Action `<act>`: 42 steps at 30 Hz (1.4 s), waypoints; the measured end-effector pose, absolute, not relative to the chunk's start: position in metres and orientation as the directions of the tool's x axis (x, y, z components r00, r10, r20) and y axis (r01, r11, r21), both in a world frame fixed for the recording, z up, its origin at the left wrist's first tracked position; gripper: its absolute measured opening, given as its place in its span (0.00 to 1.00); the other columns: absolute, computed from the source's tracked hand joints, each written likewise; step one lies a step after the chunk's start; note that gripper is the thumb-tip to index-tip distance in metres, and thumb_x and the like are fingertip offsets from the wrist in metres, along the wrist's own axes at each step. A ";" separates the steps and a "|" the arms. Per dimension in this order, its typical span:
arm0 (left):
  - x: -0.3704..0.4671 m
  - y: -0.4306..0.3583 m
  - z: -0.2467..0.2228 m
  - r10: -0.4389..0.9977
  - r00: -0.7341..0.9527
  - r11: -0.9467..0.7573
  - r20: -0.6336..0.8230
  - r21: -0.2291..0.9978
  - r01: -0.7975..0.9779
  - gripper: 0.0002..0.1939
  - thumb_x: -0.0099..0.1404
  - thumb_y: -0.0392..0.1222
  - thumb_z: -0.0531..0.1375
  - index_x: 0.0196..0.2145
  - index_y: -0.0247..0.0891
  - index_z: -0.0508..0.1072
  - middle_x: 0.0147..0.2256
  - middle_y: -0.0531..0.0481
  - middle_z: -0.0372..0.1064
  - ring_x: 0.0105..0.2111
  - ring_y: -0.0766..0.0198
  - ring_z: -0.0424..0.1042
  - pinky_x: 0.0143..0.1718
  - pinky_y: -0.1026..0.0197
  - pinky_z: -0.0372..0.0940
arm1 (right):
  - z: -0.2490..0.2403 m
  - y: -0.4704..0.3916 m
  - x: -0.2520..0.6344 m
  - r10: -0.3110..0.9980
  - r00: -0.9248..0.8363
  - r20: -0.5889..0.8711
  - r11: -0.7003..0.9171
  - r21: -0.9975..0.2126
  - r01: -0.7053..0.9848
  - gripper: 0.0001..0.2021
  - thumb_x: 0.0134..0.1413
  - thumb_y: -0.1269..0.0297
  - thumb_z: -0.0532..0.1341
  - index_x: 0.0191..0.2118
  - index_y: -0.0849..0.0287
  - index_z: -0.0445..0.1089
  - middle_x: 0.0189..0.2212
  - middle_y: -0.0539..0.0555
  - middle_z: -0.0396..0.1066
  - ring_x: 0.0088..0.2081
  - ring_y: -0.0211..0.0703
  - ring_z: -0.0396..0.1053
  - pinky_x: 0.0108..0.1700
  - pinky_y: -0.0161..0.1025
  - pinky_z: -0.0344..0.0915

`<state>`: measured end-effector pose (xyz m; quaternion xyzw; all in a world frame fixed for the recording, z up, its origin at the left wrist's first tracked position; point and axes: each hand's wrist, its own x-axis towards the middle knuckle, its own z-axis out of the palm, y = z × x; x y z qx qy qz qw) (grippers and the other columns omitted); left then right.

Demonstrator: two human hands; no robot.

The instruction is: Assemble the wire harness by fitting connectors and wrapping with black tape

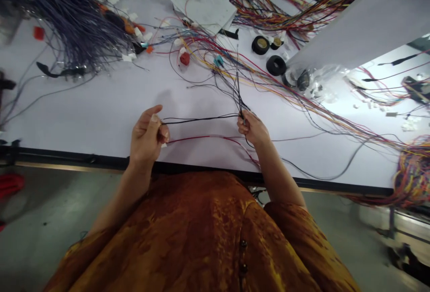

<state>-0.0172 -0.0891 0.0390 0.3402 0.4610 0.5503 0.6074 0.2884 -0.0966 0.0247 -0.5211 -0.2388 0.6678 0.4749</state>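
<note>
Several thin black wires stretch between my two hands above the white table. My left hand pinches their left end between thumb and fingers; the very tips are hidden. Closed around the same wires at the other end is my right hand, from which more black strands fan upward and away. Beneath the black wires runs a red wire, lying on the table and passing close to both hands. A small teal connector sits beyond my right hand among the wires.
Black tape rolls lie at the right behind a long bundle of coloured wires. Dark blue wires are heaped at the left. Papers lie at the back. A red connector is near the middle. The table's dark edge runs before me.
</note>
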 end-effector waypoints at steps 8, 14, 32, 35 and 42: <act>-0.022 -0.066 0.039 0.987 -0.060 0.114 -0.147 0.918 -0.379 0.08 0.72 0.39 0.57 0.44 0.38 0.75 0.18 0.57 0.63 0.16 0.71 0.60 0.16 0.66 0.52 | 0.022 -0.099 0.296 0.891 -0.082 -0.447 -0.451 -0.848 -0.279 0.17 0.46 0.55 0.70 0.37 0.58 0.67 0.23 0.43 0.61 0.18 0.26 0.47 0.21 0.30 0.40; -0.020 -0.045 0.046 0.986 -0.074 0.117 -0.152 0.929 -0.352 0.08 0.73 0.36 0.55 0.42 0.40 0.75 0.17 0.59 0.63 0.16 0.71 0.61 0.16 0.66 0.51 | 0.014 -0.102 0.298 0.934 -0.106 -0.340 -0.352 -0.927 -0.132 0.11 0.50 0.59 0.69 0.34 0.59 0.69 0.19 0.41 0.55 0.19 0.26 0.47 0.21 0.30 0.43; -0.001 -0.059 0.043 0.992 -0.087 0.055 -0.088 0.943 -0.328 0.10 0.71 0.43 0.58 0.44 0.36 0.74 0.15 0.59 0.64 0.12 0.70 0.60 0.13 0.66 0.51 | 0.004 -0.095 0.284 0.942 0.211 -0.260 -0.233 -0.962 -0.144 0.21 0.49 0.43 0.67 0.32 0.60 0.73 0.18 0.44 0.61 0.14 0.25 0.48 0.15 0.30 0.41; -0.002 -0.064 0.049 0.995 -0.080 0.038 -0.068 0.944 -0.327 0.11 0.69 0.45 0.60 0.44 0.35 0.74 0.15 0.58 0.64 0.12 0.70 0.59 0.13 0.66 0.52 | 0.004 -0.094 0.283 0.932 0.236 -0.274 -0.253 -0.960 -0.116 0.22 0.50 0.43 0.66 0.32 0.60 0.73 0.19 0.44 0.64 0.14 0.25 0.49 0.14 0.30 0.41; -0.005 -0.048 0.050 0.980 -0.052 0.148 -0.194 0.872 -0.467 0.10 0.72 0.40 0.56 0.39 0.35 0.76 0.17 0.55 0.66 0.16 0.72 0.60 0.15 0.67 0.54 | 0.008 -0.099 0.282 0.944 0.183 -0.275 -0.264 -0.961 -0.080 0.22 0.49 0.42 0.65 0.32 0.60 0.73 0.20 0.45 0.65 0.15 0.25 0.50 0.15 0.31 0.44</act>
